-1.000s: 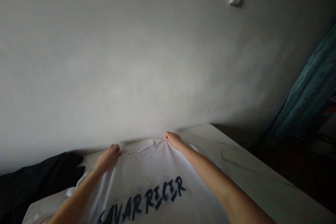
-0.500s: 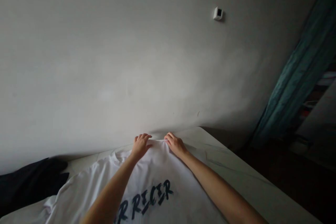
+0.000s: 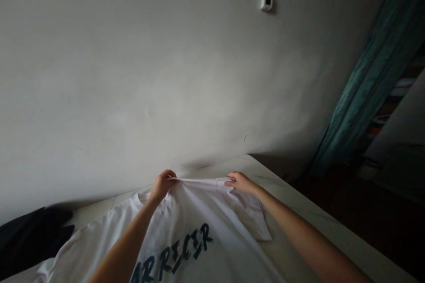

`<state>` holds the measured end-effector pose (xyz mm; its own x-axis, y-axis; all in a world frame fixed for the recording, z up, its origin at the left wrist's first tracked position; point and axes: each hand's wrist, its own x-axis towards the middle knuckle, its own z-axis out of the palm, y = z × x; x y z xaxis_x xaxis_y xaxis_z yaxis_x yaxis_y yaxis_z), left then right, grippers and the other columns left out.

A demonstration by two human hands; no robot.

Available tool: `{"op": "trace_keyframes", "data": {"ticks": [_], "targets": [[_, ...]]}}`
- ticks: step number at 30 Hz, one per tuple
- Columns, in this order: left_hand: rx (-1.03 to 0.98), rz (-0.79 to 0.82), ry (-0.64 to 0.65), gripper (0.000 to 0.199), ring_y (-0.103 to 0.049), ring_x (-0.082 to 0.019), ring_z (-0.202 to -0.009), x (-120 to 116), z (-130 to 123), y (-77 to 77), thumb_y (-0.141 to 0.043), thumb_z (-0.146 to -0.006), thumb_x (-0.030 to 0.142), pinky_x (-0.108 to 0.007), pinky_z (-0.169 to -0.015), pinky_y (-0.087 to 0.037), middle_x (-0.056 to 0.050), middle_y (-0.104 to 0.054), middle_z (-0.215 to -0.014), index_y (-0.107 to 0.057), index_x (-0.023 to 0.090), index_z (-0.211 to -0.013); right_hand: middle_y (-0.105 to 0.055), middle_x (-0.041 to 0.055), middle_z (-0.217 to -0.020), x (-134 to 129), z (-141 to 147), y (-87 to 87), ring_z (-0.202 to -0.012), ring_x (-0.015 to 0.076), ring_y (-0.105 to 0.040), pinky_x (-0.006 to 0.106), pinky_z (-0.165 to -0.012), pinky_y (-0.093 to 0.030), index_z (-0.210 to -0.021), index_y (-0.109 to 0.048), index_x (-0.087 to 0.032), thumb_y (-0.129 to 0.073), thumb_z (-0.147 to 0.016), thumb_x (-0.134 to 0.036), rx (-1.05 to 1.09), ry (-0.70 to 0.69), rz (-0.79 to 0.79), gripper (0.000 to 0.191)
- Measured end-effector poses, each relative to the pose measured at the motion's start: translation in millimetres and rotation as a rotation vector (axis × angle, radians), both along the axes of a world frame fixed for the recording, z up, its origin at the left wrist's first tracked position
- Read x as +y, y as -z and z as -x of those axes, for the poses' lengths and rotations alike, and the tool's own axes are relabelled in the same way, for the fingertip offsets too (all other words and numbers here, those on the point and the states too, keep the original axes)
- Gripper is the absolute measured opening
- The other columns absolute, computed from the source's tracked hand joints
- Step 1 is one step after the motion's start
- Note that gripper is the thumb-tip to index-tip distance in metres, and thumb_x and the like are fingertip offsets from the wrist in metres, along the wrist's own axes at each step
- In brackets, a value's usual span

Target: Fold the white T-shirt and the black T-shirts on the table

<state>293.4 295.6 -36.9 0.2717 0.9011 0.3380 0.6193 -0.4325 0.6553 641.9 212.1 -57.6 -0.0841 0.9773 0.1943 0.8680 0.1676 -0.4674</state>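
Moving apart from their near-touching position of a moment earlier, the left hand (image 3: 162, 185) and right hand (image 3: 243, 182) now stand well separated, each gripping the top edge of a white T-shirt (image 3: 202, 216) and stretching it taut. The shirt lies near the far edge of a white marble-patterned desk (image 3: 299, 212), with a short sleeve (image 3: 255, 216) now showing beside the right hand. Dark lettering (image 3: 175, 252) crosses the fabric. A black cloth (image 3: 29, 243) lies at the desk's left end, while a teal curtain (image 3: 361, 84) hangs beyond its right side.
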Motion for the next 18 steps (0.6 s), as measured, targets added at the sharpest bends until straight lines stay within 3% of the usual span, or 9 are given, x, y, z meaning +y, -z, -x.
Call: {"op": "trace_keyframes", "data": {"ticks": [5,9,12,14,16,18], "targets": [[0.115,0.140,-0.030,0.015,-0.065,-0.017,-0.069,12,-8,7.1,-0.061,-0.072,0.026,-0.024,-0.061,-0.045,0.000,-0.070,-0.069,-0.070,0.018,-0.082,-0.063,0.0027,-0.068,2,-43,-17.0,-0.067,0.0184,-0.059,0.027,-0.060,-0.040,-0.072,-0.063,-0.020,-0.062,-0.084,-0.033,-0.009,0.112,0.027,0.018],[0.268,0.176,-0.112,0.021,-0.067,-0.019,-0.080,12,-19,14.2,-0.061,-0.077,0.025,-0.026,-0.069,-0.046,-0.004,-0.074,-0.083,-0.070,0.020,-0.095,-0.063,0.0062,-0.066,5,-47,-25.8,-0.073,0.0244,-0.062,0.035,-0.069,-0.043,-0.063,-0.064,-0.023,-0.072,-0.078,-0.032,-0.117,0.243,0.049,0.020],[0.380,0.135,-0.210,0.027,-0.065,-0.026,-0.095,6,-28,15.6,-0.060,-0.081,0.028,-0.034,-0.077,-0.047,-0.010,-0.072,-0.101,-0.067,0.020,-0.106,-0.067,0.0126,-0.076,7,-27,-28.8,-0.089,0.0323,-0.063,0.046,-0.084,-0.043,-0.067,-0.067,-0.024,-0.070,-0.079,-0.025,-0.185,0.293,0.038,0.013],[0.439,0.058,-0.258,0.034,-0.060,-0.031,-0.107,-2,-35,13.7,-0.058,-0.083,0.028,-0.042,-0.085,-0.046,-0.014,-0.067,-0.115,-0.062,0.020,-0.116,-0.068,0.0184,-0.095,7,-1,-28.7,-0.106,0.0365,-0.059,0.054,-0.096,-0.038,-0.084,-0.072,-0.022,-0.061,-0.086,-0.024,-0.206,0.298,-0.003,0.011],[0.484,-0.052,-0.250,0.038,-0.053,-0.032,-0.116,-12,-42,11.8,-0.053,-0.085,0.021,-0.048,-0.094,-0.041,-0.016,-0.060,-0.126,-0.057,0.021,-0.123,-0.064,0.0190,-0.120,6,35,-24.4,-0.122,0.0354,-0.050,0.054,-0.107,-0.030,-0.105,-0.071,-0.021,-0.052,-0.091,-0.026,-0.220,0.257,-0.047,0.024],[0.523,-0.156,-0.160,0.039,-0.050,-0.029,-0.120,-22,-49,12.9,-0.044,-0.087,0.012,-0.049,-0.102,-0.036,-0.015,-0.057,-0.131,-0.059,0.022,-0.122,-0.052,0.0133,-0.142,3,76,-14.7,-0.134,0.0302,-0.041,0.050,-0.114,-0.024,-0.126,-0.062,-0.022,-0.045,-0.095,-0.028,-0.224,0.143,-0.073,0.036]]}}
